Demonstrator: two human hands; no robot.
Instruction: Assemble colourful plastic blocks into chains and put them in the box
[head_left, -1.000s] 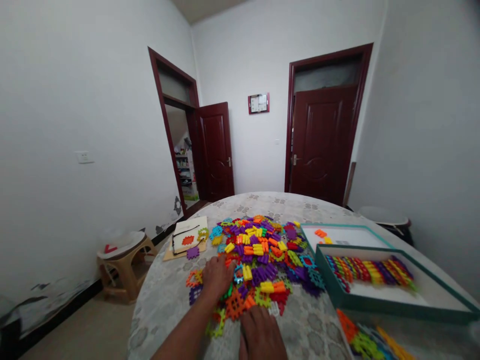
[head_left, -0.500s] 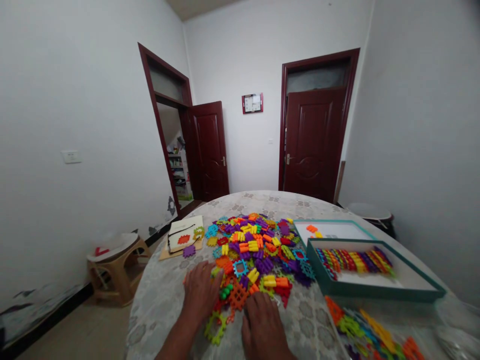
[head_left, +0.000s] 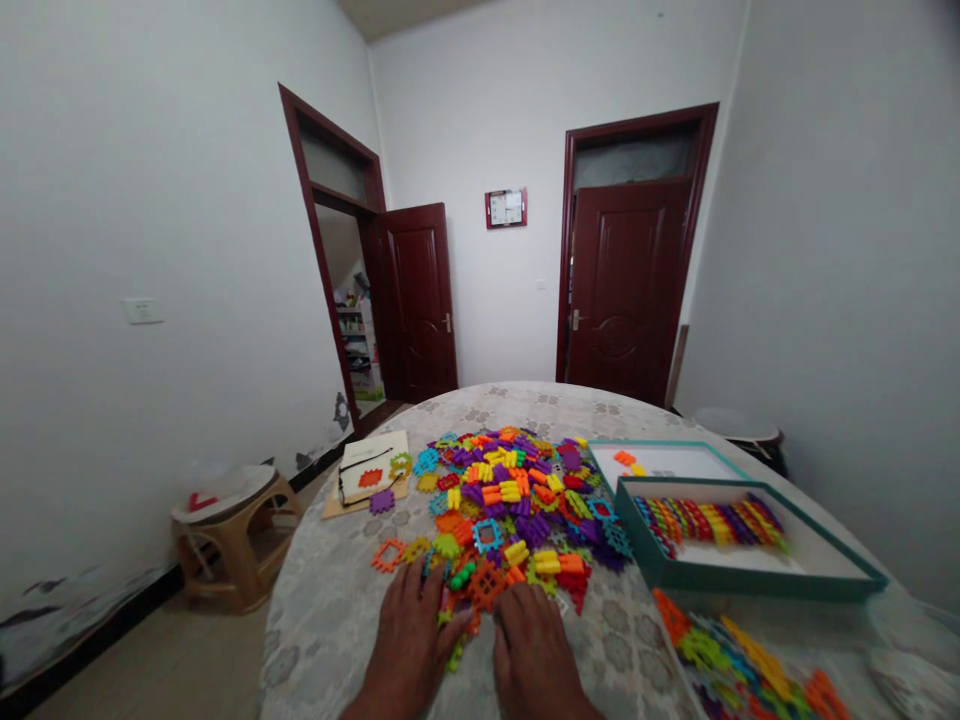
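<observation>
A heap of colourful plastic interlocking pieces (head_left: 510,490) covers the middle of the patterned table. At its near left edge, my left hand (head_left: 409,635) lies palm down with fingers apart, partly over a lime-green piece (head_left: 454,655). Just right of it, my right hand (head_left: 536,645) rests palm down, its fingertips beside an orange lattice piece (head_left: 487,584); what lies under these fingers is hidden. Between the hands sits a green knobbed piece (head_left: 463,575). An orange square frame (head_left: 388,555) lies beyond my left fingertips.
On the right stands a green-edged box (head_left: 757,585) holding a row of joined coloured pieces (head_left: 712,522). Its lid (head_left: 667,455) lies behind it. More pieces (head_left: 739,655) lie in front. Glasses (head_left: 342,485) rest on a booklet (head_left: 386,447) at left. A stool (head_left: 238,560) stands left.
My left hand has drawn back toward me and right, uncovering the orange frame and partly covering the lime-green piece. My right hand has barely moved.
</observation>
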